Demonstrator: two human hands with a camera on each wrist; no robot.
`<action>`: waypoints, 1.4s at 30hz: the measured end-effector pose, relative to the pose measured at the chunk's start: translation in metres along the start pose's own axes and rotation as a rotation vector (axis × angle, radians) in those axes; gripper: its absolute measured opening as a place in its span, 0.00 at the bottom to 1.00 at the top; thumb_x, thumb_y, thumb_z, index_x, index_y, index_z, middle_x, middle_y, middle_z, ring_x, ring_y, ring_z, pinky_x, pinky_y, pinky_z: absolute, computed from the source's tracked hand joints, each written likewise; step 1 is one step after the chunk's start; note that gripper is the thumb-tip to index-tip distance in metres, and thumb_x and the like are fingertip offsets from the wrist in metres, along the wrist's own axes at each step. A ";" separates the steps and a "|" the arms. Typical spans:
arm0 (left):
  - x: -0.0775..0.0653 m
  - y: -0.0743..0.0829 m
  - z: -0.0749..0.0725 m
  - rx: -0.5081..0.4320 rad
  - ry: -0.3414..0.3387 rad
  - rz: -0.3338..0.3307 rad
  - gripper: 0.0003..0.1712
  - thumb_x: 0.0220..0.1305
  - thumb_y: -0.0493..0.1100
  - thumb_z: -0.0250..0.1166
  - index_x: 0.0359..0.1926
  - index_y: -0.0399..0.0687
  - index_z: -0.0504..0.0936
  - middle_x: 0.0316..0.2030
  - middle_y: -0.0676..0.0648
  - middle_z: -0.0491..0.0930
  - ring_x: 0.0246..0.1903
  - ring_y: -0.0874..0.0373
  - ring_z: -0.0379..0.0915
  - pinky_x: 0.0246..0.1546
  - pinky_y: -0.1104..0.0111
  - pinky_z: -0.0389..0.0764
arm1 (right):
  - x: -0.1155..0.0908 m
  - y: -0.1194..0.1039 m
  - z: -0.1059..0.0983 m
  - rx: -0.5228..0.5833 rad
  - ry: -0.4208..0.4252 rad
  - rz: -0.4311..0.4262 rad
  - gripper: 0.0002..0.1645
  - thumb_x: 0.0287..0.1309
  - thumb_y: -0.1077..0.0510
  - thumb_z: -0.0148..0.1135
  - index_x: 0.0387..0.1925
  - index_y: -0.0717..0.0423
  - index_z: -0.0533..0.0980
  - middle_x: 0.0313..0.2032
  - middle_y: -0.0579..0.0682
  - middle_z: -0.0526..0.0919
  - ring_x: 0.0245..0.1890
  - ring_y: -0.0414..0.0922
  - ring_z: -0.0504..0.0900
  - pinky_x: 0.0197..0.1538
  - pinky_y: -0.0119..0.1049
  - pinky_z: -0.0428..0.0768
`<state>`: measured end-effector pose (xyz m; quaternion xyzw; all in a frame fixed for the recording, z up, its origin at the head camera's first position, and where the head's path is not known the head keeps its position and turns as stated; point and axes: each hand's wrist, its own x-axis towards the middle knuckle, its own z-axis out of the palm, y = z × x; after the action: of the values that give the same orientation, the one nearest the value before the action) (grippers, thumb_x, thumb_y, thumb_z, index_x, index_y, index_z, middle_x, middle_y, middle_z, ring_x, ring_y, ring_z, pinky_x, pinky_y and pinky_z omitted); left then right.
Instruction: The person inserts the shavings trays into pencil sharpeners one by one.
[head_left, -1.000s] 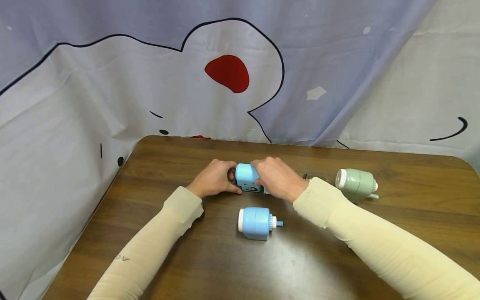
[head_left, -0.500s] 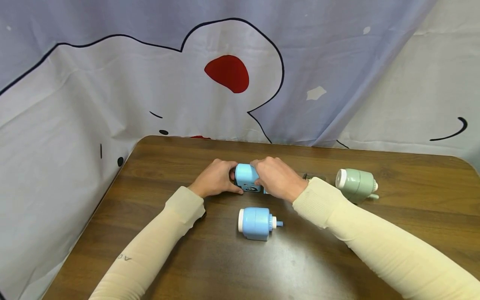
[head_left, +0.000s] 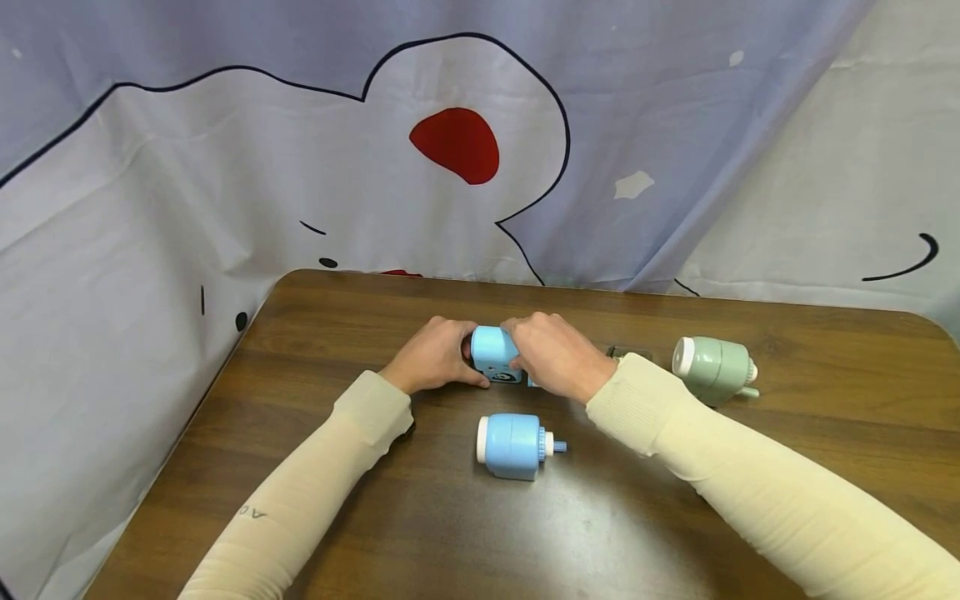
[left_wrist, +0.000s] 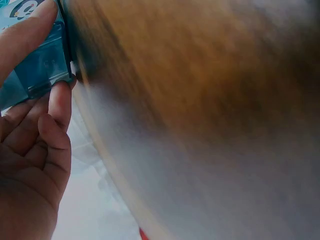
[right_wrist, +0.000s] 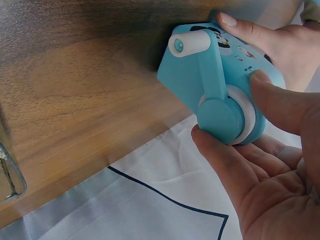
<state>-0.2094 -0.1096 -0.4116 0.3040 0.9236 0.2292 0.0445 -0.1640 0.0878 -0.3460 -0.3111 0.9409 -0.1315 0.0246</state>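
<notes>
A turquoise crank pencil sharpener with a panda print is held between both hands toward the back of the table. My left hand grips its left end, thumb across the printed face. In the left wrist view, a see-through blue shavings drawer shows between that thumb and the fingers. My right hand holds the crank end, thumb on the printed face and fingers along the opposite side. The crank arm with its white knob shows in the right wrist view.
A blue crank sharpener lies on the wooden table nearer the front. To the right is a green crank sharpener. Beside the right wrist sits a small clear item. A printed curtain hangs behind the table.
My left hand has shifted very slightly to the right along the sharpener. The right hand and the other sharpeners stay where they were.
</notes>
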 end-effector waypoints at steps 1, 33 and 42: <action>0.000 0.000 0.000 0.003 0.002 0.002 0.31 0.30 0.56 0.80 0.35 0.47 0.78 0.25 0.56 0.78 0.24 0.65 0.72 0.28 0.73 0.75 | 0.000 0.000 0.000 0.003 0.000 0.000 0.23 0.48 0.59 0.71 0.47 0.63 0.76 0.33 0.53 0.83 0.24 0.42 0.79 0.29 0.33 0.80; -0.003 0.003 -0.009 0.023 -0.110 -0.026 0.58 0.33 0.58 0.78 0.66 0.45 0.63 0.53 0.48 0.76 0.47 0.59 0.72 0.51 0.64 0.72 | -0.004 0.005 -0.015 0.009 -0.016 -0.024 0.43 0.50 0.54 0.70 0.65 0.63 0.62 0.45 0.56 0.82 0.34 0.45 0.81 0.41 0.40 0.80; 0.001 0.018 -0.039 -0.054 -0.076 0.005 0.60 0.33 0.62 0.77 0.68 0.46 0.62 0.57 0.46 0.71 0.53 0.56 0.67 0.53 0.62 0.70 | -0.032 0.025 -0.070 -0.079 -0.033 0.010 0.44 0.53 0.53 0.68 0.67 0.62 0.61 0.57 0.60 0.75 0.50 0.54 0.77 0.52 0.48 0.75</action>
<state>-0.2091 -0.1121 -0.3691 0.3135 0.9139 0.2425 0.0875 -0.1618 0.1422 -0.2861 -0.3092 0.9464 -0.0891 0.0285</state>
